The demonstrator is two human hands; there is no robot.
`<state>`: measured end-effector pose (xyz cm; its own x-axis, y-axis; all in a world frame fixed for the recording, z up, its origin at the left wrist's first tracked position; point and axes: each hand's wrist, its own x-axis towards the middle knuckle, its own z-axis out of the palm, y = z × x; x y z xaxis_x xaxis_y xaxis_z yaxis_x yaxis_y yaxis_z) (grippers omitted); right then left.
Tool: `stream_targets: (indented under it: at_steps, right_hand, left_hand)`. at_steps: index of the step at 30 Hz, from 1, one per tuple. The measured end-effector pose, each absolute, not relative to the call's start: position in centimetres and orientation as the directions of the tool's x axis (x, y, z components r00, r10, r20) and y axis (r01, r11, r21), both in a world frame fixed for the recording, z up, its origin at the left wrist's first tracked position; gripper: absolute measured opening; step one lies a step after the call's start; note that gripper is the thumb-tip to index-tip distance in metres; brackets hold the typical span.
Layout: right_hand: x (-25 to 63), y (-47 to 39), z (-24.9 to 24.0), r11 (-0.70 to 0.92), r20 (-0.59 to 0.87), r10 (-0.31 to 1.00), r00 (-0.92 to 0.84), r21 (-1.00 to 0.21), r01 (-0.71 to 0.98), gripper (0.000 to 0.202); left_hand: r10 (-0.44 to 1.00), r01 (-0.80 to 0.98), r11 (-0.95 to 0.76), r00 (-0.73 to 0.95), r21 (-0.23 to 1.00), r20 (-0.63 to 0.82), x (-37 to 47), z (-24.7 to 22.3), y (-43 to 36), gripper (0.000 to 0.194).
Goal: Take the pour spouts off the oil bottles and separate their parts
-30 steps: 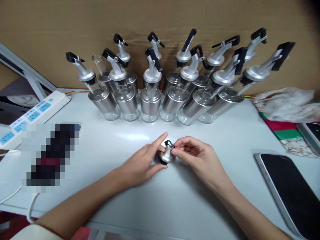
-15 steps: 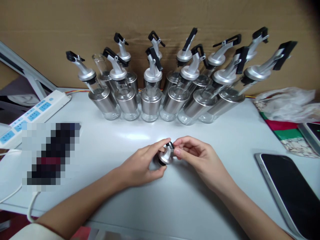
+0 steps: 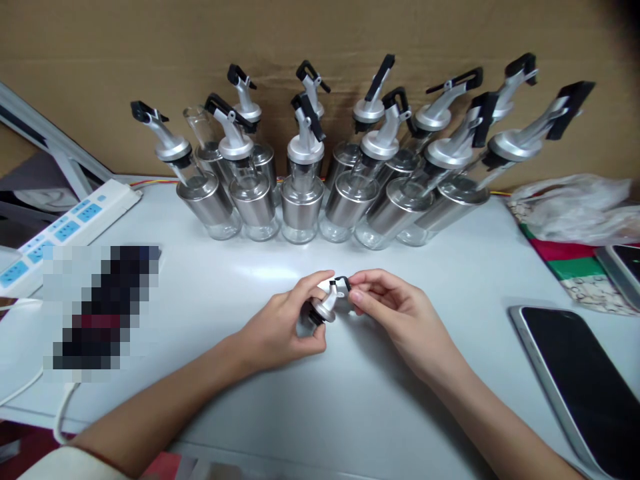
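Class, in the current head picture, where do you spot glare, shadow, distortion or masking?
Head view: glare whitens the table in front of the bottles; head view: soft shadow lies below the right hand; head view: outer bottles lean outward, probably lens distortion; head view: coarse pixel blocks mask a dark object at left.

1. Wears a plain off-white sleeve [image 3: 67, 465] with a curved edge, high on the left arm [image 3: 170, 407].
2. Has a bare, slender right arm [image 3: 500, 410].
3. Has bare left hand [image 3: 277, 330] and right hand [image 3: 400, 307] with slim fingers [image 3: 373, 305].
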<state>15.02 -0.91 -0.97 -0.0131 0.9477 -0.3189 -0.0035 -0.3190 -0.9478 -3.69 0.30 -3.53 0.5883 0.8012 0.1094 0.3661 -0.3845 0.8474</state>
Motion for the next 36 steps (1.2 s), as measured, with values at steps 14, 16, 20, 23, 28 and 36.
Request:
stream_targets:
  at_steps: [14, 16, 20, 23, 28, 36]
  right_hand:
    - [14.9, -0.8, -0.8, -0.367, -0.367, 0.926, -0.087, -0.93, 0.02, 0.035]
    - [14.8, -0.9, -0.9, -0.359, -0.359, 0.929, -0.091, -0.933, 0.023, 0.035]
    - [14.8, -1.0, -0.9, -0.358, -0.359, 0.928, -0.105, -0.933, 0.027, 0.034]
    - [14.9, -1.0, -0.9, -0.39, -0.382, 0.912, -0.152, -0.921, -0.022, 0.033]
    - [15.2, -1.0, -1.0, -0.531, -0.464, 0.832, -0.303, -0.825, -0.195, 0.027]
    - [15.2, -1.0, -1.1, -0.639, -0.458, 0.72, -0.521, -0.731, -0.24, 0.024]
  left_hand:
    - [0.8, 0.461, -0.414, 0.595, 0.785, 0.073, -3.6, -3.5, 0.2, 0.065]
    - [0.792, 0.468, -0.426, 0.607, 0.774, 0.069, -3.7, -3.6, 0.2, 0.062]
    - [0.786, 0.502, -0.444, 0.616, 0.742, 0.054, -3.7, -3.6, 0.3, 0.061]
    - [0.773, 0.513, -0.474, 0.632, 0.715, 0.06, -3.7, -3.2, 0.4, 0.06]
    - [0.727, 0.472, -0.513, 0.683, 0.717, 0.071, -3.6, -2.3, 0.6, 0.055]
    - [0.704, 0.467, -0.519, 0.709, 0.716, 0.047, -3.8, -2.6, 0.6, 0.058]
